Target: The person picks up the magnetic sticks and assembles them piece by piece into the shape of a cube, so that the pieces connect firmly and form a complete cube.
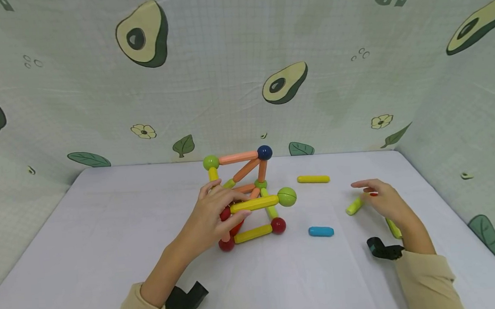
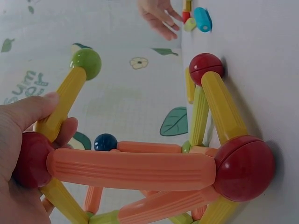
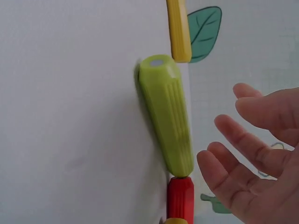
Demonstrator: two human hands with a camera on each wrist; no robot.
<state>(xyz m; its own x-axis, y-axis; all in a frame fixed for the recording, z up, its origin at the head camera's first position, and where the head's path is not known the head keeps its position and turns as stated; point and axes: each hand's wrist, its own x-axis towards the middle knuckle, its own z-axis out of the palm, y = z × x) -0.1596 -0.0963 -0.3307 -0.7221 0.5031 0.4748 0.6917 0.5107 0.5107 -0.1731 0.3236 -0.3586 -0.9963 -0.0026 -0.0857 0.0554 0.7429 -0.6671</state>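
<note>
A frame of coloured rods and balls, a magnetic building toy, stands mid-table. My left hand [image 1: 217, 208] pinches a yellow rod [image 1: 255, 203] at its upper front, between thumb and fingers. One end of that rod meets a red ball [image 2: 33, 159] by the palm; a light green ball [image 1: 287, 196] caps its free end. An orange rod [image 2: 133, 168] runs from the palm-side ball down to another red ball [image 2: 245, 168] on the table. To the right, my right hand [image 1: 384, 203] hovers with loose fingers over a lime green rod [image 3: 166, 116], apart from it.
A yellow rod [image 1: 313, 179] and a short blue rod [image 1: 321, 231] lie between the frame and my right hand. A second lime rod [image 1: 394, 228] is by the right wrist. Beyond the lime rod sits a red rod [image 3: 180, 198]. A printed cloth [image 1: 226, 80] hangs behind the table.
</note>
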